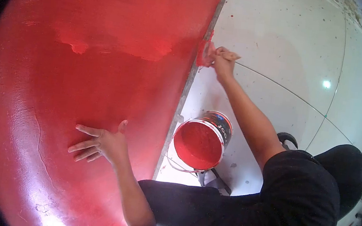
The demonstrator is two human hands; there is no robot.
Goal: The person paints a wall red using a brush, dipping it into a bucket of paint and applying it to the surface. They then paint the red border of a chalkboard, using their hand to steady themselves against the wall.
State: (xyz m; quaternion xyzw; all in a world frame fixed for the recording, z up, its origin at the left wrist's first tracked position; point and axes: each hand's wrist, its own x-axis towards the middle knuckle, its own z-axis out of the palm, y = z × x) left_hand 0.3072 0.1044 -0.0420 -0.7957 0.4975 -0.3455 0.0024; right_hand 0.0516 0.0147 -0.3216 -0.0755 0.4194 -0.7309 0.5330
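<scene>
A paintbrush point(206, 53) with red, blurred bristles is in my right hand point(223, 64), its pointed wooden handle end sticking out to the right. The bristles meet the grey edge strip point(187, 87) beside the red surface point(103, 86). My left hand point(105, 143) rests with spread fingers over the red surface and holds nothing. Between my arms, a bucket point(199, 144) of red paint stands on the pale tiles, its wire handle lowered toward me.
Pale floor tiles point(281, 57) with dark joints and small specks lie to the right. My black-clothed legs point(205, 209) and a dark shoe point(288, 140) are near the bucket. A brighter wet-looking patch point(79, 47) marks the red surface at the upper left.
</scene>
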